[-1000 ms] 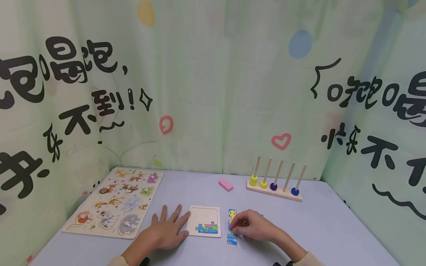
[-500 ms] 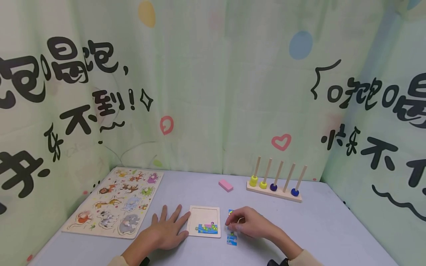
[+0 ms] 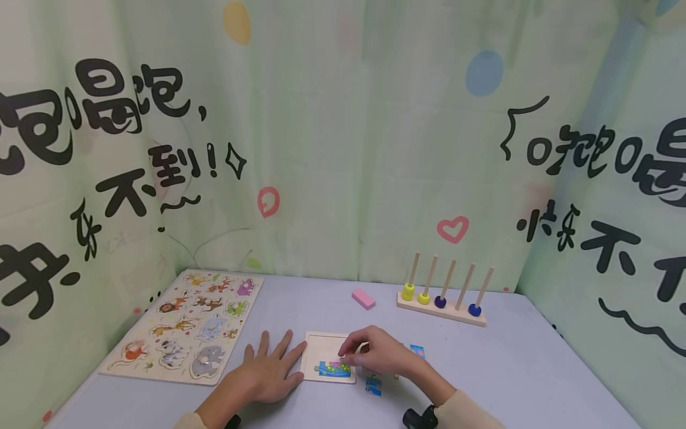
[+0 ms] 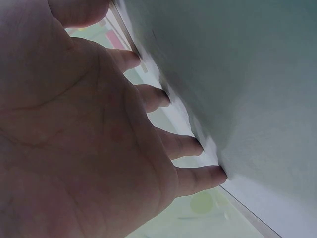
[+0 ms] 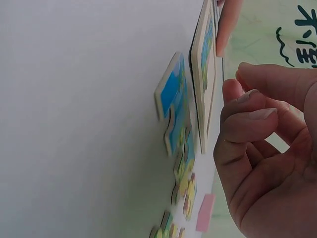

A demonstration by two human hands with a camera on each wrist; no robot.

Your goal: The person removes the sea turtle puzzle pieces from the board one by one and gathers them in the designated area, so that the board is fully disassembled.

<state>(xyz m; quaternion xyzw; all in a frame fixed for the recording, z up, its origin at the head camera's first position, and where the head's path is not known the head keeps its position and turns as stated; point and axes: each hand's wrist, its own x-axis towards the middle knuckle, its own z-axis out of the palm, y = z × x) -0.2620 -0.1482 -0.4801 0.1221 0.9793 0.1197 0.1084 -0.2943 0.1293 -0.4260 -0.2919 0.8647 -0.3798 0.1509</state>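
My left hand (image 3: 268, 373) lies with fingers spread, its fingertips against the table in the left wrist view. Its index finger and thumb touch the left edge of a small wooden puzzle tray (image 3: 321, 344), where joined puzzle pieces (image 3: 333, 370) show blue, green and pink. Over the tray's right side is my right hand (image 3: 383, 354), fingers curled and thumb near the index fingertip. No piece shows between those tips in the right wrist view. Beneath and beside that hand lie loose puzzle pieces (image 3: 373, 386), blue and yellow, partly hidden in the head view.
A large animal puzzle board (image 3: 179, 325) lies at the left. A pink block (image 3: 364, 298) sits behind the tray. At the back right stands a peg stacker (image 3: 442, 308) with yellow and dark blue beads. Printed curtains (image 3: 321, 149) enclose the table (image 3: 514, 369).
My right hand has moved left from the loose pieces to above the tray's right side, uncovering a blue piece on the right. The left hand has stayed put.
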